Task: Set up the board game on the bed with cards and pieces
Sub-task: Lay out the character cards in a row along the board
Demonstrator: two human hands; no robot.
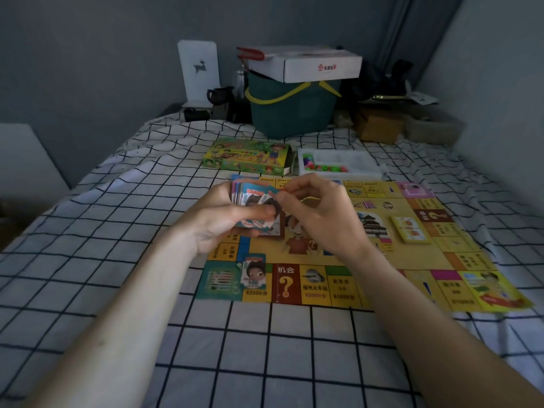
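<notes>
From my head camera, looking down, I see the square yellow paper game board (pixel 391 260) lying flat on the bed with its white sheet gridded in black lines (pixel 117 231). Its border is a ring of coloured spaces printed with Chinese text and prices; a dark red space near the front edge carries a yellow question mark, and the middle shows a cartoon figure and a temple-like building. My left hand (pixel 223 219) is curled around a thick stack of small colourful cards with cartoon faces (pixel 250 198), held over the board's left part with my thumb across the top card. My right hand (pixel 321 216) has its fingers bent, and its thumb and forefinger pinch the edge of the top card of that stack. A single blue-edged card with a cartoon face and the number 100 (pixel 253 272) lies on the board's near left corner area. A small yellow deck of cards (pixel 410 229) rests on the board's right side, apart from my hands. Beyond the board's far edge sit the green and yellow cardboard game box (pixel 250 156) and, just to its right, a white plastic tray holding small green, pink and red pieces (pixel 341 164). Further back, at the bed's end, stands a dark green plastic bucket with a yellow handle (pixel 294 113), and a white cardboard box (pixel 306 64) lies on top of it.
</notes>
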